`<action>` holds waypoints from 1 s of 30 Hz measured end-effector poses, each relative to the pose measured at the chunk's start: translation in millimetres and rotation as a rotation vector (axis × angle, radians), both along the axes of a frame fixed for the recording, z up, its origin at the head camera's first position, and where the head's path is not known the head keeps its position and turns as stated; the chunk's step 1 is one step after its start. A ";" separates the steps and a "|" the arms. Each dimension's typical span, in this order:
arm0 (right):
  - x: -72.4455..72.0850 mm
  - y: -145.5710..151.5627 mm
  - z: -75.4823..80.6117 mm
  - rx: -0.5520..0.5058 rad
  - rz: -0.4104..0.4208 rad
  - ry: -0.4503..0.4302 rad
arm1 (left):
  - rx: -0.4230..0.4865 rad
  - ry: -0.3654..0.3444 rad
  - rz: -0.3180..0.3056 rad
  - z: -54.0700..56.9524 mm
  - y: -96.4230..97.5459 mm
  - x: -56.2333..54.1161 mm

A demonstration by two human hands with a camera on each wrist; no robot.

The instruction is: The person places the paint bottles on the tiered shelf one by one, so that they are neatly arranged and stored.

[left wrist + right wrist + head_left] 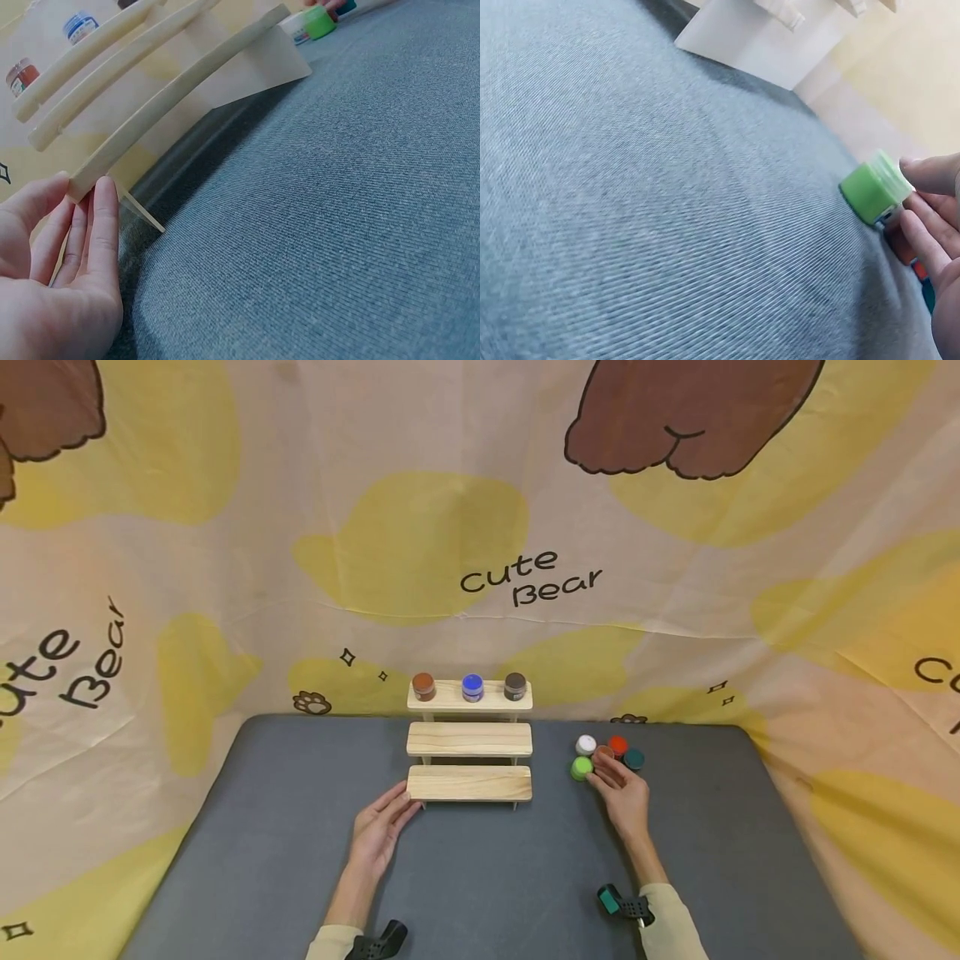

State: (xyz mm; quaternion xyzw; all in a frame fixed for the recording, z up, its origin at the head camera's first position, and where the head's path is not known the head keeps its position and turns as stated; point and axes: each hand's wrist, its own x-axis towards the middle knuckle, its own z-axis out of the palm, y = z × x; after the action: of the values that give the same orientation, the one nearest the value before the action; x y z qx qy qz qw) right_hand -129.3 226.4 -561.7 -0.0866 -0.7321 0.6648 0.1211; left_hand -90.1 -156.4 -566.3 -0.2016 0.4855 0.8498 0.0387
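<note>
A three-step wooden display stand (468,785) stands on the grey table. My left hand (375,835) pinches the left end of its lowest shelf (150,116), thumb above and fingers below. On the top shelf sit three small paint jars: a brown jar (423,687), a blue jar (472,687) and a black-brown jar (515,686). My right hand (624,793) reaches into a cluster of jars with extended fingers. Nearest to it are a green jar (874,187) and a reddish-brown jar (603,752), partly hidden by the fingers; whether they touch is unclear.
Around the right hand are also a white jar (586,745), a red jar (618,745) and a teal jar (633,759). A printed cloth (375,568) hangs behind the grey tabletop (300,793). Bands with devices circle both wrists.
</note>
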 end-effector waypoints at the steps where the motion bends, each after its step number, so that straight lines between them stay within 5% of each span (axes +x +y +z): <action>1: -0.5 0.3 -4.5 0.009 -0.004 -0.001 | -0.002 -0.001 0.000 0.0 0.1 0.0; 22: -7.3 -6.3 -16.4 0.235 0.038 -0.014 | 0.002 0.026 0.001 -2.0 -0.2 0.6; 30: -9.4 -8.5 -15.7 0.238 0.064 -0.003 | 0.010 0.019 0.015 -3.2 -0.3 -0.2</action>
State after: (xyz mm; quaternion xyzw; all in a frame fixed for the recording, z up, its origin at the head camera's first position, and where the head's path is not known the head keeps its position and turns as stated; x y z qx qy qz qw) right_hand -138.7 217.9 -577.4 -0.0494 -0.8083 0.5766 0.1083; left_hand -90.3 -156.8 -569.6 -0.1967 0.4800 0.8545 0.0289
